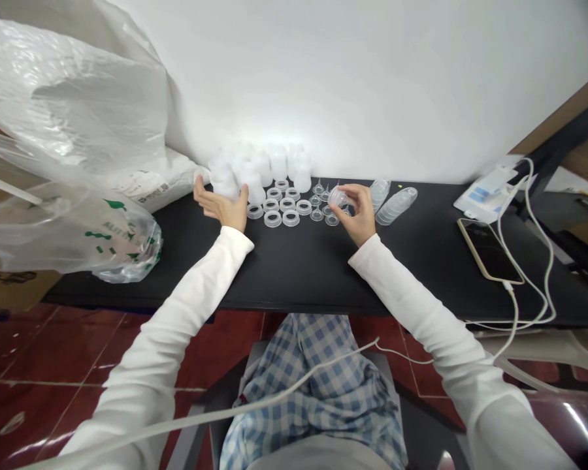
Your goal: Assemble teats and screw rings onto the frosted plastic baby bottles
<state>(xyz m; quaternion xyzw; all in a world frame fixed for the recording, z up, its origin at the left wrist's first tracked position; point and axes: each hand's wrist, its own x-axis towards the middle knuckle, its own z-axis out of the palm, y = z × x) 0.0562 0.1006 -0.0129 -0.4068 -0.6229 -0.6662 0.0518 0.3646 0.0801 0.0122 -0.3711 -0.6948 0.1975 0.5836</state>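
My left hand (225, 207), fingers spread, is beside the group of frosted white plastic bottles (269, 163) near the wall. It holds nothing that I can see, and I cannot tell whether it touches the nearest bottle. Between the thumb and fingers of my right hand (360, 212) is a clear plastic cap (337, 197), raised above the small clear nipples (317, 214). Several translucent rings (273, 219) lie in rows between my hands. Just right of my right hand, two nested stacks of clear caps (396, 205) lie on the table; my hand hides part of the nipples.
The black table (294, 274) meets a white wall (347, 85). Plastic bags (122, 241) and a white sack (151, 179) crowd the left end. A phone (490, 250) with a white cable (543, 261) lies at right, near a white packet (485, 192).
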